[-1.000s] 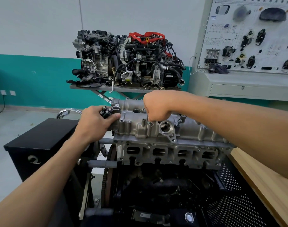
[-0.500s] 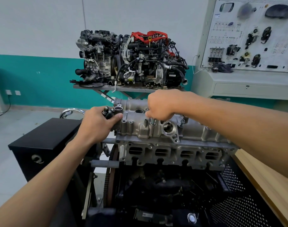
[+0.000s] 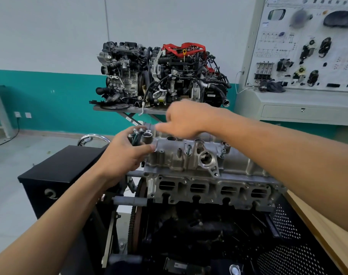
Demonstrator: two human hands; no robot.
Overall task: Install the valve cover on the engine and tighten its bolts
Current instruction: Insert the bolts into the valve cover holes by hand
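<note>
Grey valve cover (image 3: 181,157) sits on the engine. Left hand (image 3: 123,153) grips bolts (image 3: 136,135). Right hand (image 3: 183,120) is blurry, so I cannot tell its grip.

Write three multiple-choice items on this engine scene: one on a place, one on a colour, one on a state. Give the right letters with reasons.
1. Where are the spare bolts?
A. in the left hand
B. on the wooden bench
C. on the black cabinet

2. What colour are the hoses atop the background engine?
A. blue
B. red
C. green

3. What is the right hand doing?
A. lying flat on the wooden bench
B. raised over the valve cover, fingers reaching toward the bolts in the left hand
C. gripping a wrench

Answers:
1 A, bolt heads stick up out of the left fist at the cover's left end.
2 B, the hoses are bright red.
3 B, it is blurred above the cover with no tool visible.
</note>
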